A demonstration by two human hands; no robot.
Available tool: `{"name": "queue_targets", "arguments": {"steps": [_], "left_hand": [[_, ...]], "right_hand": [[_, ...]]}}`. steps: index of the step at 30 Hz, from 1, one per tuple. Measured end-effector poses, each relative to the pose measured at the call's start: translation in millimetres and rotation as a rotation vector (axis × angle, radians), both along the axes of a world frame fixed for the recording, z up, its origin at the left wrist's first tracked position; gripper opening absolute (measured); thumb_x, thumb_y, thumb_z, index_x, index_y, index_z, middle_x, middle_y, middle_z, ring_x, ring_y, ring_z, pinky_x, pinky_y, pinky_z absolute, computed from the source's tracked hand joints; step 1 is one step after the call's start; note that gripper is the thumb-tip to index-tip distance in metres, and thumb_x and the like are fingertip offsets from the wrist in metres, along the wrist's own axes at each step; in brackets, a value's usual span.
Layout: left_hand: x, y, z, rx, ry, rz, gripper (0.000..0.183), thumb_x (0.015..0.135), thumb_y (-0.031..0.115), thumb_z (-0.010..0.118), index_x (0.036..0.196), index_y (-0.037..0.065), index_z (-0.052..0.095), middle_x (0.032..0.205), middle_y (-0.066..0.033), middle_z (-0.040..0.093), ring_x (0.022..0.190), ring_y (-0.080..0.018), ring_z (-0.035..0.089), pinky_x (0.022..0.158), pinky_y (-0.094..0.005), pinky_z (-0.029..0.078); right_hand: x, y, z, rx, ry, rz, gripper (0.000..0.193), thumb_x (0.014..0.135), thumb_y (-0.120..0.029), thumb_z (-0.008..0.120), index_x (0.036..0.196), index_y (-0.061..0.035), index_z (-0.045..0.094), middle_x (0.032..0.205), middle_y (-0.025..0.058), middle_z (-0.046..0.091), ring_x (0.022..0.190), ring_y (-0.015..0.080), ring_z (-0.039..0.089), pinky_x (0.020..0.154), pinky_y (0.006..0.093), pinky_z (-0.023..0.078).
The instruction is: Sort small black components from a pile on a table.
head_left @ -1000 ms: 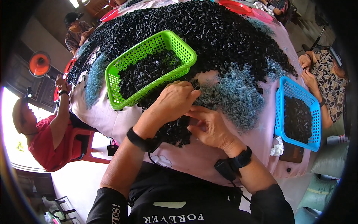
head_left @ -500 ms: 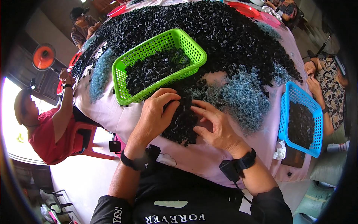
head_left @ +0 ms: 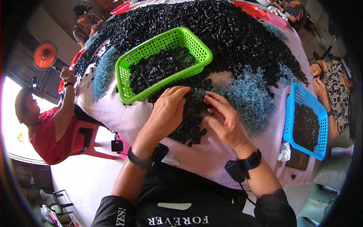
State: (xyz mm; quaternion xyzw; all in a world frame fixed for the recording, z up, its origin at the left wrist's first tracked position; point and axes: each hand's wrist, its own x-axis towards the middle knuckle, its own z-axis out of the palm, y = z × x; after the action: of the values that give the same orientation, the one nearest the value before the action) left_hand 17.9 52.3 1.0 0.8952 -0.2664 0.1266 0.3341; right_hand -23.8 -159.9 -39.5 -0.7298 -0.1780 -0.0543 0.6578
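Note:
My left hand (head_left: 169, 108) reaches over the near end of a heap of small black plastic pieces (head_left: 188, 130), its fingers stretched out beside the green basket (head_left: 166, 84). Facing it across the small pile, my right hand (head_left: 227, 125) has its fingers loosely bent and the thumb apart. A dark bit shows at its index fingertip, too small to make out. Neither hand visibly grips a piece. Black pieces fill the bottom of the green basket. Right of my right hand spreads a mound of small bluish clear pieces (head_left: 252, 102).
The large black heap (head_left: 242, 34) covers the table's far part. A blue basket (head_left: 288, 117) of dark pieces stands at right, near a crumpled white tissue (head_left: 284, 152). Co-workers sit around, one in a red shirt (head_left: 49, 132) at left. An orange fan (head_left: 45, 55) stands behind.
Both hands have moved slightly right and away from me over the pile. My left fingers have straightened from a bent pose. The green basket appears nearly in place.

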Motion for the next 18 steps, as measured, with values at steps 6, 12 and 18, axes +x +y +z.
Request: {"name": "queue_targets", "arguments": {"steps": [6,12,18], "left_hand": [[5.3,-5.9,3.7,0.067,0.003,-0.065,0.03,0.092,0.0,0.058,0.122,0.0,0.065,0.115,-0.0213,0.069,0.109,-0.0382,0.065,0.096,-0.0427,0.051],[-8.2,-11.6,12.2,-0.046,0.042,-0.035,0.024,0.09,0.0,0.063,0.114,0.0,0.069,0.111,-0.0182,0.07,0.102,-0.0348,0.069,0.087,-0.0393,0.054],[-16.1,-35.2,2.3,-0.076,0.047,-0.083,0.02,0.088,0.001,0.066,0.107,-0.002,0.07,0.103,-0.0177,0.07,0.095,-0.0331,0.071,0.081,-0.0375,0.056]], "right_hand": [[5.6,-0.6,-7.9,0.205,0.151,-0.093,0.034,0.099,0.001,0.057,0.133,0.005,0.06,0.129,0.0114,0.062,0.114,0.0184,0.066,0.094,0.0274,0.054],[9.1,-2.5,-10.1,0.376,0.289,-0.128,0.023,0.102,-0.006,0.058,0.123,0.0016,0.064,0.104,0.0108,0.074,0.097,0.0161,0.073,0.081,0.0257,0.058],[8.7,-4.4,-12.2,0.403,0.358,-0.05,0.022,0.103,-0.011,0.06,0.121,0.0013,0.062,0.104,0.0095,0.074,0.091,0.0148,0.073,0.075,0.0238,0.057]]}}
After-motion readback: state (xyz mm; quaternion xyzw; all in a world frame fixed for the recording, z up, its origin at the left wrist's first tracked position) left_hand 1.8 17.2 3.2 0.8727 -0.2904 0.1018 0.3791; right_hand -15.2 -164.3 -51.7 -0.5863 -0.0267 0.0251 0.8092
